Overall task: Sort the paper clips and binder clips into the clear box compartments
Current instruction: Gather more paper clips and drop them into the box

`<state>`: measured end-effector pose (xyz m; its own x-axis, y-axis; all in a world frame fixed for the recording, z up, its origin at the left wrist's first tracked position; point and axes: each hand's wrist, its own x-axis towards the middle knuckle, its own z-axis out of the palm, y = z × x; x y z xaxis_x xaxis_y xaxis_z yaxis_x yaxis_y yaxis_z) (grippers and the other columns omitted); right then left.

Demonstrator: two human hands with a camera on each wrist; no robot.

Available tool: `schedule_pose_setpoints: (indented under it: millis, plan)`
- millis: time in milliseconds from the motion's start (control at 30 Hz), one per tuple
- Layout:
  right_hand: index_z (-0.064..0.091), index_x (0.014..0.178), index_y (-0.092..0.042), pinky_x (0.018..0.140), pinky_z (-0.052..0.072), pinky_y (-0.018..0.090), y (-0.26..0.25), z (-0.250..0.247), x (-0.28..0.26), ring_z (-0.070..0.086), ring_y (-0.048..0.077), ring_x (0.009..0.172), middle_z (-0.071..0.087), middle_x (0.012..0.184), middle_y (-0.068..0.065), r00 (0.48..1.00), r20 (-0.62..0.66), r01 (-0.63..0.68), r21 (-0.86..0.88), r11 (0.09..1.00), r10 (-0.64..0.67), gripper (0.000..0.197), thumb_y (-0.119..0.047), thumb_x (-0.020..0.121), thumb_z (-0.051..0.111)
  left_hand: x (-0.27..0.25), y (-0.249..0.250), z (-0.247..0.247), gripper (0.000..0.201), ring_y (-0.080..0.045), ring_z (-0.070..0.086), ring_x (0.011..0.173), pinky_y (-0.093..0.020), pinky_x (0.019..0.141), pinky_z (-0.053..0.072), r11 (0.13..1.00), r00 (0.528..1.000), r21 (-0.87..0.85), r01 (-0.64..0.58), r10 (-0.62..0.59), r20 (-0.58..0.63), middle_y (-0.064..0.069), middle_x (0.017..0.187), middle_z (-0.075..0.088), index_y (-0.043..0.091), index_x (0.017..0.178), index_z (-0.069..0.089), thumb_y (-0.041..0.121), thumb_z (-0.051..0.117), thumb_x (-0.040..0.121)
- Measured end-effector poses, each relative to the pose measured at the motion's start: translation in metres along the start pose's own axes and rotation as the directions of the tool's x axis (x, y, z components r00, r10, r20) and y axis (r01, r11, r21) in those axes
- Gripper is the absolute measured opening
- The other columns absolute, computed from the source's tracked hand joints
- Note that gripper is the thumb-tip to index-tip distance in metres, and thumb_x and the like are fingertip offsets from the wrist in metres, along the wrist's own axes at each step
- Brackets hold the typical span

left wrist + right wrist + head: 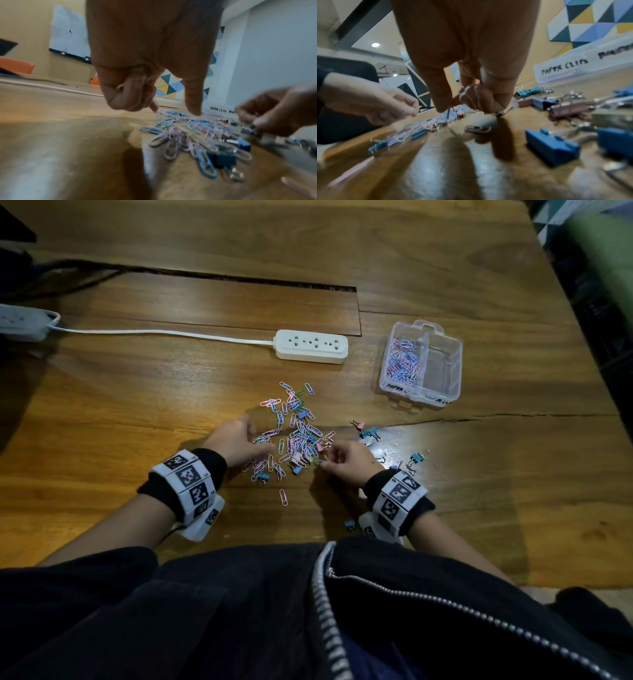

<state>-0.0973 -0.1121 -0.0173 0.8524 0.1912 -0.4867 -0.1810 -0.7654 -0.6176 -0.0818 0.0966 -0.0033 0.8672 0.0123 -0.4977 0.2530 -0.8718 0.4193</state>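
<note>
A loose pile of pastel paper clips [294, 433] with a few small binder clips mixed in lies on the wooden table. My left hand [251, 445] reaches into the pile's left side; its curled fingers [128, 92] hold a few paper clips. My right hand [327, 460] is at the pile's right edge, and its thumb and curled fingers [479, 100] pinch thin paper clips. More binder clips [369, 434] lie to the right. The clear box [421, 402] stands at the far right, with paper clips in its left compartment. I see nothing in the right one.
A white power strip [311, 346] with its cable lies behind the pile, and another [24, 321] sits at the far left. A single blue binder clip [349, 524] rests near my right wrist. The table edge [561, 289] runs along the right.
</note>
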Motion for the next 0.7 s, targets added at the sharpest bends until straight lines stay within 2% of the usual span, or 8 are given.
schedule_pose_setpoints:
  millis: [67, 133, 233, 333, 467, 533, 633, 700]
  plan:
    - [0.042, 0.062, -0.019, 0.053, 0.039, 0.012, 0.002, -0.006, -0.006, 0.050, -0.001, 0.056, 0.046, 0.064, -0.005, 1.000, -0.015, -0.010, 0.241, 0.970, 0.014, 0.032, -0.006, 0.083, 0.061, -0.002, -0.002, 0.003, 0.066, -0.021, 0.053, 0.095, -0.031, 0.080, 0.047, 0.995, 0.998, 0.096, 0.022, -0.027, 0.049, -0.011, 0.109, 0.056, 0.009, 0.115, 0.043, 0.050, 0.070, 0.070]
    - [0.042, 0.060, -0.014, 0.045, 0.040, 0.005, 0.003, -0.011, -0.012, 0.054, -0.007, 0.048, 0.048, 0.062, -0.001, 0.999, 0.001, -0.037, 0.474, 0.880, 0.042, 0.033, 0.006, 0.081, 0.059, -0.002, -0.004, 0.010, 0.084, -0.026, 0.053, 0.113, -0.036, 0.090, 0.046, 0.990, 0.998, 0.144, 0.008, -0.018, 0.068, -0.013, 0.129, 0.052, 0.006, 0.128, 0.036, 0.051, 0.072, 0.067]
    - [0.041, 0.060, -0.010, 0.041, 0.041, 0.009, 0.007, -0.018, -0.015, 0.057, 0.001, 0.047, 0.049, 0.064, 0.005, 0.997, 0.010, -0.060, 0.676, 0.734, 0.072, 0.034, 0.015, 0.077, 0.056, -0.002, -0.002, 0.019, 0.066, -0.024, 0.054, 0.109, -0.033, 0.087, 0.047, 0.981, 0.995, 0.182, -0.059, 0.044, 0.087, -0.012, 0.124, 0.054, 0.007, 0.123, 0.040, 0.043, 0.068, 0.075]
    - [0.043, 0.063, -0.009, 0.038, 0.038, 0.011, 0.009, -0.019, -0.016, 0.053, -0.001, 0.040, 0.049, 0.065, 0.005, 0.996, -0.016, -0.052, 0.733, 0.678, 0.093, 0.033, 0.018, 0.077, 0.054, -0.003, 0.005, 0.023, 0.042, -0.022, 0.053, 0.100, -0.032, 0.086, 0.046, 0.963, 0.984, 0.230, -0.140, 0.110, 0.138, -0.010, 0.115, 0.056, 0.006, 0.112, 0.049, 0.035, 0.060, 0.084]
    - [0.056, 0.084, -0.011, 0.040, 0.035, 0.010, 0.009, -0.019, -0.020, 0.045, 0.006, 0.053, 0.049, 0.071, 0.002, 0.995, 0.058, -0.092, 0.821, 0.564, 0.078, 0.029, 0.015, 0.084, 0.044, 0.000, 0.007, 0.020, 0.023, -0.017, 0.044, 0.079, -0.028, 0.074, 0.041, 0.929, 0.960, 0.271, -0.254, 0.208, 0.186, -0.007, 0.093, 0.051, 0.012, 0.079, 0.047, 0.032, 0.051, 0.091]
    - [0.058, 0.085, -0.010, 0.042, 0.034, 0.013, 0.010, -0.017, -0.021, 0.043, 0.007, 0.054, 0.049, 0.071, 0.001, 0.986, 0.139, -0.165, 0.847, 0.506, 0.089, 0.027, 0.007, 0.089, 0.037, 0.004, 0.002, 0.018, 0.029, -0.016, 0.043, 0.074, -0.024, 0.066, 0.037, 0.950, 0.952, 0.175, -0.258, 0.220, 0.213, -0.002, 0.082, 0.047, 0.018, 0.068, 0.039, 0.029, 0.049, 0.092]
    - [0.054, 0.074, -0.008, 0.042, 0.033, 0.016, 0.009, -0.015, -0.023, 0.043, 0.009, 0.047, 0.044, 0.067, 0.004, 0.964, 0.226, -0.260, 0.914, 0.313, 0.140, 0.027, -0.006, 0.090, 0.032, 0.007, -0.003, 0.014, 0.024, -0.011, 0.042, 0.064, -0.020, 0.057, 0.036, 0.974, 0.954, -0.140, -0.180, 0.207, 0.218, 0.001, 0.074, 0.046, 0.020, 0.070, 0.043, 0.024, 0.047, 0.094]
    - [0.049, 0.069, -0.012, 0.045, 0.032, 0.018, 0.009, -0.014, -0.023, 0.042, 0.010, 0.048, 0.045, 0.066, 0.002, 0.956, 0.220, -0.275, 0.904, 0.328, 0.195, 0.026, -0.018, 0.092, 0.038, 0.006, -0.002, 0.009, 0.024, -0.009, 0.041, 0.055, -0.016, 0.047, 0.036, 0.889, 0.968, -0.453, -0.059, 0.163, 0.194, 0.001, 0.070, 0.045, 0.017, 0.071, 0.045, 0.016, 0.040, 0.095]
